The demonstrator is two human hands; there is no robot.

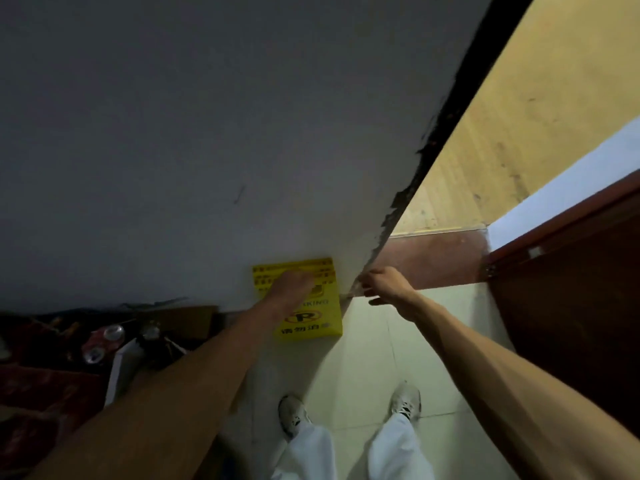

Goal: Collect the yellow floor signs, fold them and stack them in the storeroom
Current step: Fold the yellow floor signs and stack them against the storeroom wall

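A folded yellow floor sign (320,320) with black print and a no-parking symbol leans flat against the white wall (173,150), its foot on the pale tiled floor. My left hand (294,287) lies on the sign's upper half, fingers curled over its face and covering part of the print. My right hand (384,284) hovers just right of the sign at the chipped wall corner, fingers spread and holding nothing.
Dark clutter with drink cans (104,341) and a cardboard box (183,320) fills the floor to the left. A red-brown door (571,323) stands open on the right. Past the doorway lies a wooden floor (502,133). My two feet stand on the tiles below.
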